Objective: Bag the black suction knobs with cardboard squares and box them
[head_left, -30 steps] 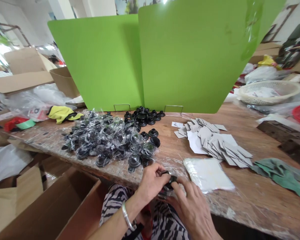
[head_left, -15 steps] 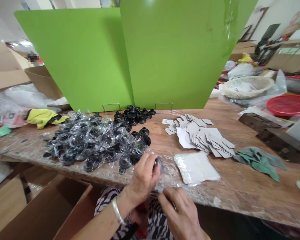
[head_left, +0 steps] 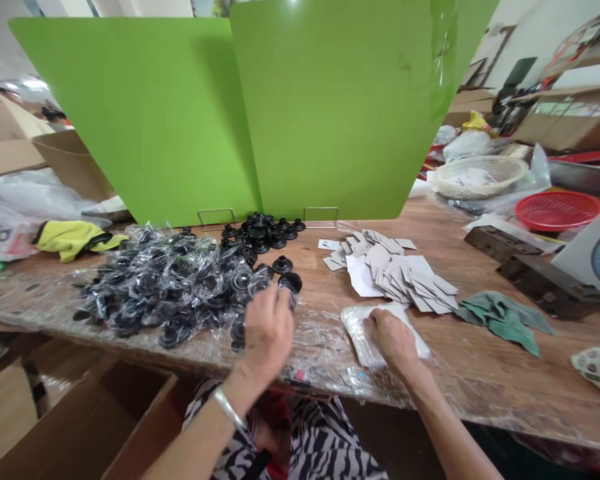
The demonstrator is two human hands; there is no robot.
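My left hand (head_left: 269, 328), smeared by motion, is at the right edge of a heap of black round parts in clear plastic bags (head_left: 175, 283). Clear wrapping shows by its fingertips, but whether the fingers grip it I cannot tell. Just beyond those fingers lies a black cup-shaped part (head_left: 291, 281). On a flat stack of clear plastic bags (head_left: 356, 333), my right hand (head_left: 394, 339) has its fingertips pinched together at the top bag. Unwrapped black flanged parts (head_left: 260, 233) sit in a cluster behind the heap.
Grey cardboard pieces (head_left: 395, 270) are piled behind the bag stack. To the right lie a green cloth (head_left: 503, 320) and dark metal blocks (head_left: 550, 283). Green panels (head_left: 320, 113) stand across the back. An open cardboard box (head_left: 85, 420) is below the table at left.
My left hand has moved up and left to the heap, from holding a bagged black part near the table edge. My right hand has moved from the edge onto the bag stack.
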